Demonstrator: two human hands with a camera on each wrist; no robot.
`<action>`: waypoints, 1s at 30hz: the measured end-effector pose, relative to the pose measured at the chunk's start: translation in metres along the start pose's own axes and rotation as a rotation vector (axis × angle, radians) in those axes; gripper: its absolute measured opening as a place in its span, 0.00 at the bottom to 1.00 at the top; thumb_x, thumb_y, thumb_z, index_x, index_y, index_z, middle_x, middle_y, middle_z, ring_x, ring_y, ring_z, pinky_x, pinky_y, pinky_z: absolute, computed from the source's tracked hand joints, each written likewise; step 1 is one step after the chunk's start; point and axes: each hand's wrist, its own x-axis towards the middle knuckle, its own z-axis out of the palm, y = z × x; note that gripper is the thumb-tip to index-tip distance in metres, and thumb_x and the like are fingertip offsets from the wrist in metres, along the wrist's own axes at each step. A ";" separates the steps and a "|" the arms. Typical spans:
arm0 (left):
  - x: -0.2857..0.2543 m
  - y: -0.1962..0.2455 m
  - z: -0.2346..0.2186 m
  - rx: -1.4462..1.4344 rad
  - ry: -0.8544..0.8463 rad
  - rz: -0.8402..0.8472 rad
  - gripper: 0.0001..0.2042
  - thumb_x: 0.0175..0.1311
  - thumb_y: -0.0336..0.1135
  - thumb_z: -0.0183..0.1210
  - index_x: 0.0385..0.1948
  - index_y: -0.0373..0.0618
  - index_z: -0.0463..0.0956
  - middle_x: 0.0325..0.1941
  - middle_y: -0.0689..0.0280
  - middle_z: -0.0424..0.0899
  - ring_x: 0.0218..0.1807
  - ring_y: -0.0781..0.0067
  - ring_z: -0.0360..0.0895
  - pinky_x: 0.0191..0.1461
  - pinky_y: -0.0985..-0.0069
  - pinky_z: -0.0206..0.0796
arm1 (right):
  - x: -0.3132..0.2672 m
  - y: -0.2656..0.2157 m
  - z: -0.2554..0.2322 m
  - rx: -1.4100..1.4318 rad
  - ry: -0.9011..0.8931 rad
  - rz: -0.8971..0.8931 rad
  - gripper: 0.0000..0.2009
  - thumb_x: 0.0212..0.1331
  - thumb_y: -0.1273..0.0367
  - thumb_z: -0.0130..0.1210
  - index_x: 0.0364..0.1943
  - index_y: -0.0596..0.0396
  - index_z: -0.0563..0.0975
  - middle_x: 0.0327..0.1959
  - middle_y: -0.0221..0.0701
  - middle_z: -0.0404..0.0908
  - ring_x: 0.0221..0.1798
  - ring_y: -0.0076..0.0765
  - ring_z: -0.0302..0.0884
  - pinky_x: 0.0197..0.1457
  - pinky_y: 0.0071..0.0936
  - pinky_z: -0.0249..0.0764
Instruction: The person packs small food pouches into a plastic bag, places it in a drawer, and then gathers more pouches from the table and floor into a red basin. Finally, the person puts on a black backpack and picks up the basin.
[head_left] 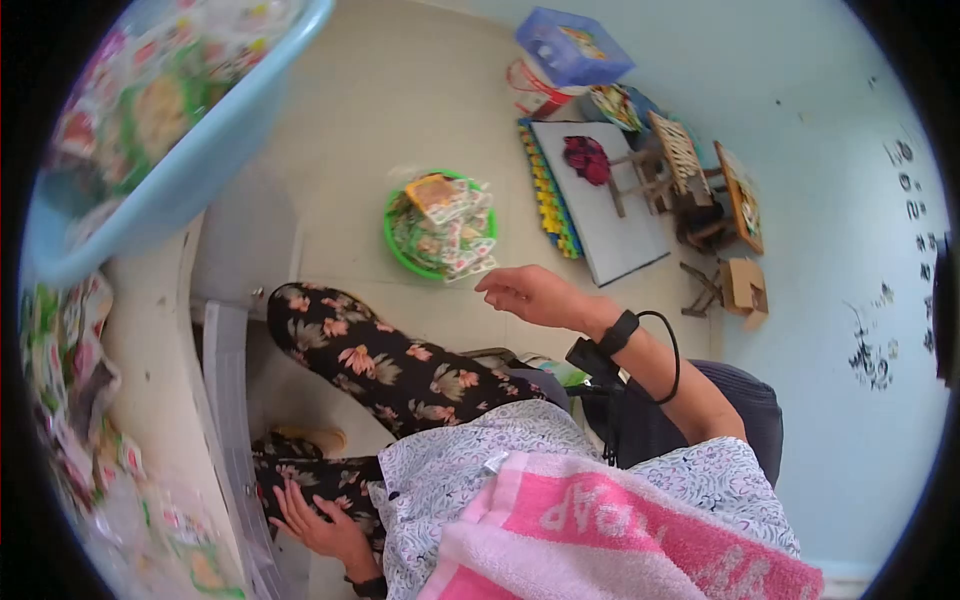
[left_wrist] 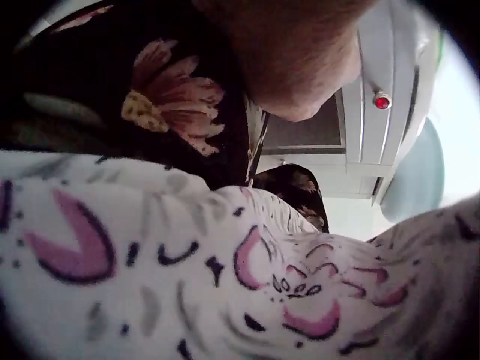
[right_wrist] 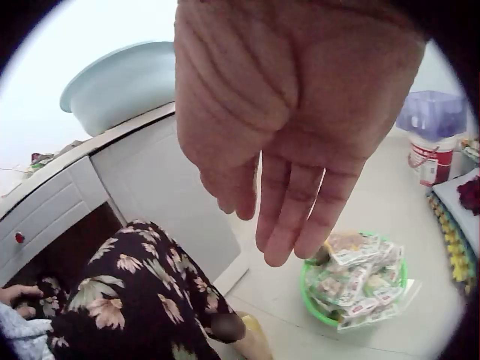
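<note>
While one light-blue basin (head_left: 190,170) sits at the table edge, one green basket (head_left: 440,228) stands on the floor, heaped with white-and-green printed packets. Right hand (head_left: 535,295) hovers above it, fingers spread, empty. Left hand (head_left: 315,520) rests flat on a thigh.

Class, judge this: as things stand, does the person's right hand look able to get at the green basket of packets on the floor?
Probably yes: the right hand hangs open and empty above the green basket, with nothing between them.
</note>
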 end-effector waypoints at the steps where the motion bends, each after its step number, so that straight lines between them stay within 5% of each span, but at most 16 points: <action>1: 0.009 0.000 0.000 -0.028 -0.021 0.009 0.20 0.75 0.33 0.49 0.65 0.39 0.75 0.70 0.57 0.78 0.75 0.53 0.70 0.85 0.43 0.39 | -0.006 0.005 0.003 -0.031 0.032 0.028 0.12 0.71 0.67 0.56 0.53 0.56 0.81 0.40 0.41 0.88 0.45 0.45 0.87 0.50 0.40 0.81; 6: 0.039 0.011 0.005 0.011 -0.168 0.051 0.17 0.69 0.31 0.50 0.54 0.41 0.81 0.61 0.56 0.83 0.67 0.56 0.76 0.86 0.47 0.40 | -0.034 0.054 0.018 -0.079 -0.050 0.121 0.09 0.68 0.66 0.57 0.45 0.54 0.83 0.38 0.42 0.88 0.43 0.53 0.86 0.47 0.45 0.80; 9: 0.044 0.014 0.007 0.152 -0.241 0.060 0.15 0.66 0.31 0.52 0.49 0.41 0.83 0.58 0.58 0.84 0.65 0.57 0.76 0.86 0.48 0.40 | -0.052 0.070 0.021 -0.204 -0.073 0.226 0.11 0.70 0.70 0.57 0.51 0.58 0.81 0.37 0.39 0.89 0.40 0.40 0.89 0.47 0.36 0.82; 13: 0.057 0.022 0.014 0.238 -0.322 0.088 0.13 0.66 0.32 0.53 0.47 0.41 0.83 0.54 0.59 0.85 0.63 0.56 0.76 0.85 0.47 0.41 | -0.079 0.096 0.029 0.215 0.246 0.419 0.10 0.69 0.70 0.59 0.49 0.58 0.82 0.38 0.41 0.88 0.40 0.40 0.87 0.45 0.36 0.81; 20: 0.077 0.004 0.032 0.219 -0.352 0.257 0.13 0.73 0.34 0.50 0.47 0.39 0.81 0.52 0.57 0.84 0.62 0.54 0.76 0.84 0.45 0.43 | -0.099 0.103 0.009 0.512 0.483 0.476 0.12 0.73 0.70 0.57 0.52 0.65 0.80 0.41 0.32 0.86 0.43 0.27 0.86 0.49 0.27 0.82; 23: 0.090 -0.002 0.038 0.217 -0.372 0.336 0.16 0.73 0.39 0.50 0.49 0.45 0.84 0.57 0.60 0.85 0.63 0.54 0.78 0.84 0.46 0.44 | -0.095 0.093 0.009 0.569 0.470 0.438 0.12 0.74 0.70 0.57 0.52 0.65 0.80 0.42 0.32 0.86 0.44 0.28 0.86 0.50 0.26 0.82; 30: 0.101 0.018 0.038 0.155 -0.376 0.401 0.15 0.74 0.36 0.48 0.47 0.37 0.82 0.56 0.55 0.84 0.64 0.52 0.75 0.84 0.45 0.43 | -0.084 0.082 0.020 0.671 0.593 0.394 0.10 0.75 0.71 0.54 0.51 0.63 0.79 0.39 0.32 0.85 0.42 0.25 0.86 0.48 0.25 0.82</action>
